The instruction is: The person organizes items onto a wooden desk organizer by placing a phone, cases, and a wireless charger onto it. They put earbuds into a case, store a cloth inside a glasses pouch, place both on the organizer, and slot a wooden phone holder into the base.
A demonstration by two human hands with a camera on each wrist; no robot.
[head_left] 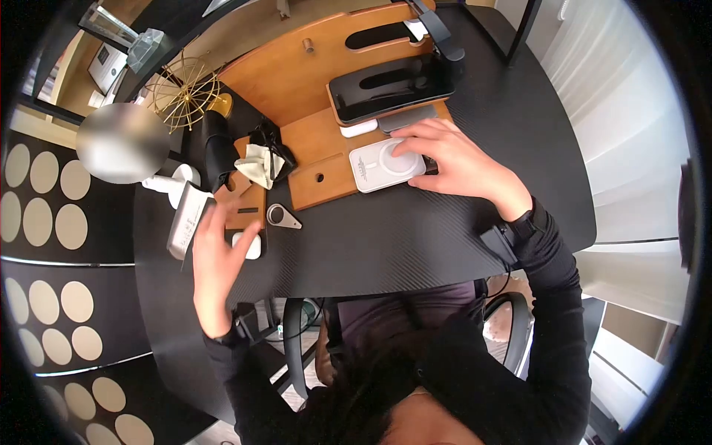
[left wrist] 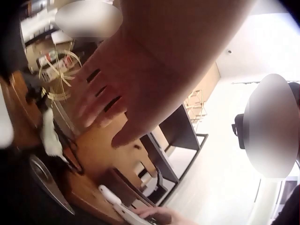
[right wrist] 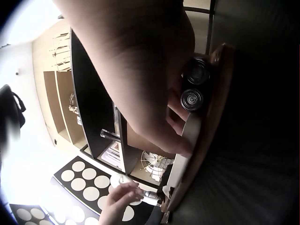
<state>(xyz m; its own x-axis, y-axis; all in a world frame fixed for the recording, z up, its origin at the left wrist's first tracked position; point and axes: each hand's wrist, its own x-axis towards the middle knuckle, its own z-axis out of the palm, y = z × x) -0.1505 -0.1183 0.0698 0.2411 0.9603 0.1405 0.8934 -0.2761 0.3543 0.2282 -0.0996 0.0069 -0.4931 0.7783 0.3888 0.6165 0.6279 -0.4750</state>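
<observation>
A flat white power bank [head_left: 368, 169] with a round charging disc lies on the near part of a wooden desk organizer [head_left: 319, 182]. My right hand [head_left: 463, 159] holds it at its right end; the thumb [right wrist: 184, 146] is against its edge and the other fingers reach over the top. My left hand [head_left: 215, 248] hovers at the left with fingers extended and nothing in them. Beneath and beside it are a small white case [head_left: 251, 245], a grey-white box-shaped thing [head_left: 187, 222] and a small wooden stand [head_left: 251, 204].
A black phone [head_left: 389, 87] leans on the organizer above a white piece [head_left: 359, 129]. A grey teardrop-shaped tool [head_left: 284, 216], a pale cloth [head_left: 259, 165] and a gold wire ornament [head_left: 185, 93] are to the left. Black drawers with pale dots [head_left: 44, 222] flank the desk.
</observation>
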